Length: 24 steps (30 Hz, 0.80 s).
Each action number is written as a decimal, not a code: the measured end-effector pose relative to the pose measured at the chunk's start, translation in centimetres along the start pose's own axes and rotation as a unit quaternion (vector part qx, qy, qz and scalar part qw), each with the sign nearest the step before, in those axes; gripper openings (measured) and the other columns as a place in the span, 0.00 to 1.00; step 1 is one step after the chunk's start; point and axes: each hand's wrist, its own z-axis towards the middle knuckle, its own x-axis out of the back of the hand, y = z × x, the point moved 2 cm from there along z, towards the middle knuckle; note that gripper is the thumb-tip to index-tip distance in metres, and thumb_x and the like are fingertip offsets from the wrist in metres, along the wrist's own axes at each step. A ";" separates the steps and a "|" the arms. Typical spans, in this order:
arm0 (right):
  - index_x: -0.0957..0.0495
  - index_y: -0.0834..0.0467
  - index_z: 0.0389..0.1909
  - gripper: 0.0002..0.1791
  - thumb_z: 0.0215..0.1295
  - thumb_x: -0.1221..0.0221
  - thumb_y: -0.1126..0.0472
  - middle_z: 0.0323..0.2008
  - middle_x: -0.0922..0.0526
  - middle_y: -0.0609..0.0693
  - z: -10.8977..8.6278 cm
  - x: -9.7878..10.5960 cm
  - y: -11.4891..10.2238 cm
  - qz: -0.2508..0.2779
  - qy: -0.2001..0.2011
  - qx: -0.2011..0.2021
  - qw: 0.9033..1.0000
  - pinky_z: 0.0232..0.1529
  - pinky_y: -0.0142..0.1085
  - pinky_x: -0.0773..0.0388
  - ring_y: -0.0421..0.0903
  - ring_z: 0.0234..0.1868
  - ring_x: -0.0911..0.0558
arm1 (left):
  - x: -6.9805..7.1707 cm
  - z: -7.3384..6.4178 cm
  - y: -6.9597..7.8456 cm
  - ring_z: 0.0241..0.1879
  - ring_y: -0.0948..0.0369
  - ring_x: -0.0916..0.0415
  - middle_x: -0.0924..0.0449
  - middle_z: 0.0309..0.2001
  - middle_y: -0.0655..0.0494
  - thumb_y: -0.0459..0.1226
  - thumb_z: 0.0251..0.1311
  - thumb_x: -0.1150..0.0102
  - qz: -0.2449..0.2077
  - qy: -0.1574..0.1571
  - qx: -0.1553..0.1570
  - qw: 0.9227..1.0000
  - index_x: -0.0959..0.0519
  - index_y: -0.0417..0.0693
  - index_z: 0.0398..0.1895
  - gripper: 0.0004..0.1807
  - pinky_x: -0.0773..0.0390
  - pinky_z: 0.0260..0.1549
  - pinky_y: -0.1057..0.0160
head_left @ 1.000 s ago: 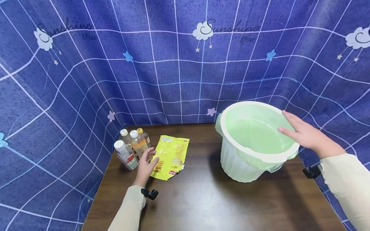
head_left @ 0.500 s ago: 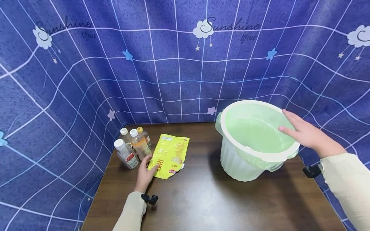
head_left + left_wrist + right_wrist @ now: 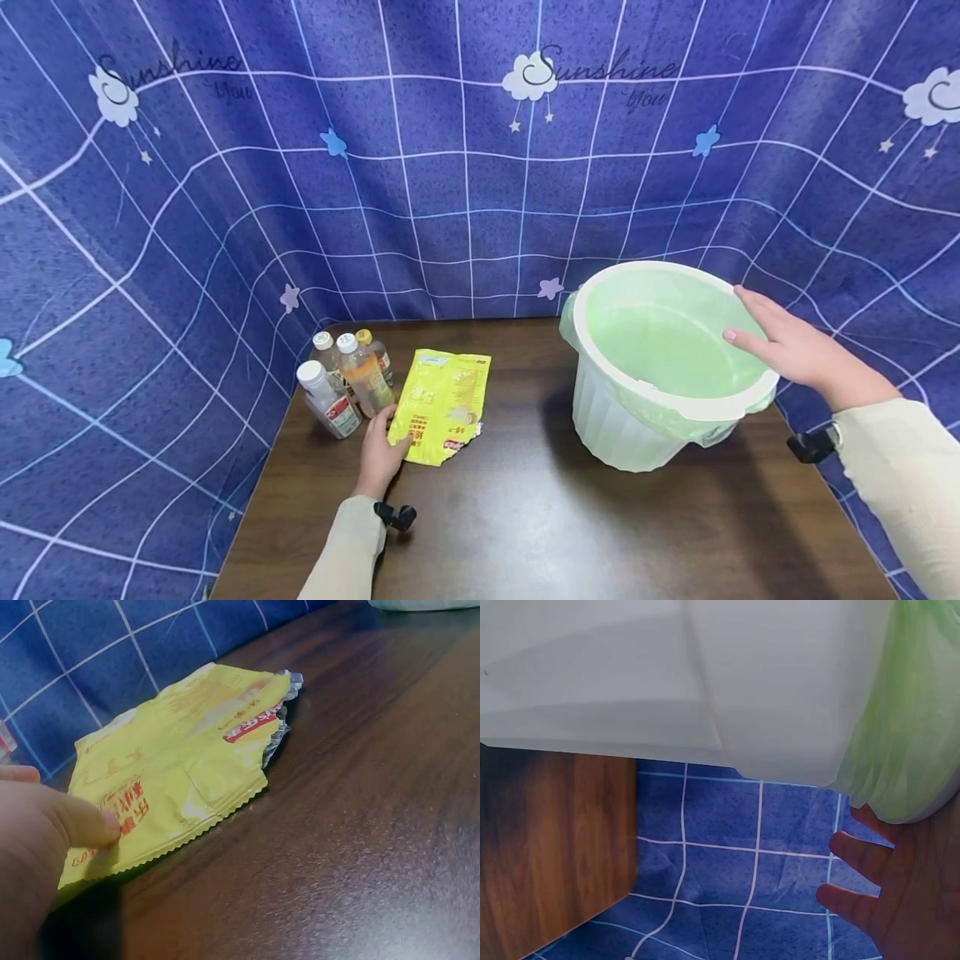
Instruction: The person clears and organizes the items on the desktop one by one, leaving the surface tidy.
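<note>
My left hand [image 3: 381,454] pinches the near left corner of a yellow printed food packet [image 3: 450,387]. In the left wrist view the thumb lies on top of the packet [image 3: 172,776], whose torn end shows silver lining; the fingers beneath are mostly hidden. Close beyond that hand, a clear bottle with an orange label [image 3: 366,379] stands upright. My right hand [image 3: 802,354] rests on the right rim of a white bin [image 3: 622,425] lined with a pale green bag [image 3: 667,346]. Its thumb reaches inside the rim, while the right wrist view shows outstretched fingers [image 3: 862,859] outside, below the bagged rim.
Beside the orange-labelled bottle stand a white-capped white bottle [image 3: 330,404], a white-capped clear one [image 3: 324,352] and a yellow-capped one [image 3: 375,350]. A blue curtain [image 3: 480,208] encloses the back and sides of the brown wooden table [image 3: 517,517].
My left hand has come down from above the packet's left side to its near left corner and taken hold there. The packet has shifted very slightly. My right hand and the bin stay put.
</note>
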 end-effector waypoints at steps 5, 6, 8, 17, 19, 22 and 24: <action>0.60 0.66 0.80 0.44 0.77 0.49 0.49 0.76 0.54 0.74 -0.1 -0.1 -0.1 -0.001 0.000 0.003 1.000 0.70 0.70 0.53 0.74 0.74 0.51 | -0.2 0.1 0.6 0.66 0.38 0.40 0.37 0.70 0.35 0.31 0.58 0.30 0.050 -0.027 0.020 0.998 0.38 0.45 0.75 0.42 0.34 0.62 0.36; 0.60 0.66 0.80 0.44 0.77 0.49 0.49 0.76 0.54 0.74 -0.1 -0.1 -0.1 -0.002 -0.001 0.001 1.000 0.70 0.69 0.53 0.74 0.75 0.51 | -0.2 0.1 0.7 0.66 0.38 0.41 0.37 0.69 0.35 0.31 0.58 0.30 0.056 -0.031 0.027 0.998 0.39 0.46 0.76 0.43 0.34 0.62 0.36; 0.61 0.66 0.80 0.44 0.77 0.49 0.48 0.76 0.55 0.74 -0.1 0.0 -0.2 -0.002 -0.003 -0.001 1.000 0.70 0.70 0.53 0.74 0.75 0.52 | -0.3 0.3 0.9 0.65 0.38 0.41 0.35 0.66 0.34 0.31 0.58 0.29 0.059 -0.036 0.040 0.997 0.40 0.47 0.76 0.44 0.33 0.60 0.36; 0.61 0.65 0.80 0.45 0.77 0.49 0.48 0.76 0.55 0.73 -0.1 0.0 -0.3 -0.002 -0.005 -0.008 1.000 0.70 0.70 0.53 0.74 0.75 0.52 | -0.4 0.6 1.1 0.61 0.39 0.33 0.30 0.63 0.34 0.30 0.55 0.27 0.060 -0.060 0.052 0.995 0.35 0.46 0.73 0.42 0.28 0.57 0.38; 0.61 0.65 0.80 0.45 0.77 0.49 0.48 0.76 0.55 0.74 -0.1 0.0 -0.2 -0.006 -0.004 -0.006 1.000 0.70 0.70 0.53 0.74 0.75 0.52 | -0.4 0.6 1.2 0.55 0.43 0.27 0.26 0.59 0.37 0.29 0.54 0.27 0.042 -0.071 0.047 0.995 0.32 0.47 0.71 0.40 0.23 0.51 0.44; 0.61 0.65 0.80 0.45 0.77 0.50 0.48 0.76 0.55 0.74 0.0 0.0 -0.2 -0.005 -0.004 -0.006 1.000 0.69 0.70 0.53 0.74 0.75 0.52 | -0.3 0.6 1.3 0.41 0.51 0.26 0.23 0.46 0.42 0.27 0.54 0.28 0.004 -0.083 0.049 0.995 0.30 0.48 0.70 0.38 0.22 0.37 0.55; 0.61 0.64 0.80 0.45 0.77 0.49 0.47 0.77 0.55 0.73 0.0 0.1 -0.2 -0.003 -0.006 -0.010 1.000 0.70 0.70 0.53 0.73 0.75 0.52 | -0.2 0.7 1.2 0.34 0.54 0.31 0.27 0.38 0.46 0.27 0.54 0.28 -0.018 -0.090 0.048 0.995 0.30 0.49 0.70 0.38 0.28 0.31 0.60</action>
